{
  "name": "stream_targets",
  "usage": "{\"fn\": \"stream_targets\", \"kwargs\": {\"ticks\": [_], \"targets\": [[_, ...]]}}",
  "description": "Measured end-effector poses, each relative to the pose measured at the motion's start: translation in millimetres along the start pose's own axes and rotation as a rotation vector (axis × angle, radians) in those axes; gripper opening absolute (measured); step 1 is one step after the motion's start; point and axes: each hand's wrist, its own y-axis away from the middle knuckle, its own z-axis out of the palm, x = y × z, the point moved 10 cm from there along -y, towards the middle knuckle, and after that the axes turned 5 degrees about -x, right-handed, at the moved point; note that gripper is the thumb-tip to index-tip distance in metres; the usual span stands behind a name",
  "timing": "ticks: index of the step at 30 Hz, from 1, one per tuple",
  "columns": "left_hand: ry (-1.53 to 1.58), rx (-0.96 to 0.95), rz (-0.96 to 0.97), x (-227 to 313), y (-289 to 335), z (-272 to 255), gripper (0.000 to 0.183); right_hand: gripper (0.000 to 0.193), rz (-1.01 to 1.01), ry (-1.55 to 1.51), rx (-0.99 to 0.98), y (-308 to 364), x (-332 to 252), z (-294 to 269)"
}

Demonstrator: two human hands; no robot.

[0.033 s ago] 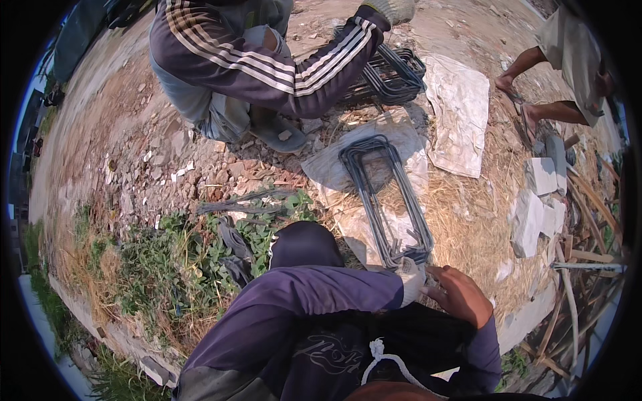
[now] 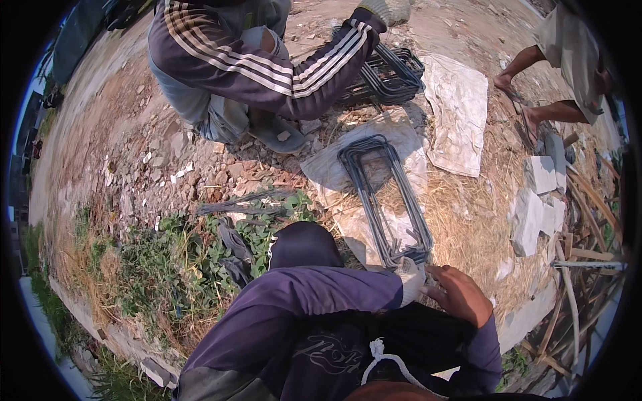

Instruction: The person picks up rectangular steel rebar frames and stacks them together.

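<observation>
A bundle of rectangular steel rebar stirrups (image 2: 416, 220) lies lengthwise in front of me on a pale sheet of sacking (image 2: 351, 224). At its near end my left hand (image 2: 409, 273), in a whitish knit glove, is closed round the bars. The glove's fingers are partly hidden. My bare right hand (image 2: 463, 294) is close beside it on the right, fingers bent and tips drawn toward the glove. Whatever those fingertips hold is too small or too covered to make out.
Across from me a person in a striped dark sleeve (image 2: 267, 73) squats by another stirrup stack (image 2: 388, 77). A second sack (image 2: 458, 113) lies beside it. Bare legs (image 2: 545, 110) stand far right, near white blocks (image 2: 535, 217) and wooden sticks (image 2: 568, 314). Weeds (image 2: 174, 260) grow at left.
</observation>
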Motion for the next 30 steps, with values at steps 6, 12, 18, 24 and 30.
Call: {"fn": "stream_targets", "kwargs": {"ticks": [6, 12, 18, 24, 30], "targets": [[0.398, 0.138, 0.017, -8.7, 0.8, -7.2, 0.027, 0.049, 0.0, -0.028, 0.011, 4.2, 2.2, -3.9], [0.259, 0.035, -0.052, -26.5, 7.6, -2.5, 0.028, 0.047, 0.001, -0.003, 0.036, 4.9, 5.2, -5.9], [-0.127, -0.038, 0.019, -10.2, 7.6, -5.1, 0.026, 0.048, 0.004, 0.01, 0.036, 6.2, 11.0, -0.9], [-0.222, -0.115, 0.023, -7.5, 8.6, -0.3, 0.027, 0.049, -0.019, 0.027, 0.061, 7.4, 12.9, 2.2], [-0.34, -0.155, 0.021, -5.9, 8.4, 8.8, 0.032, 0.048, -0.022, 0.024, 0.067, 8.5, 9.3, -0.8]]}}
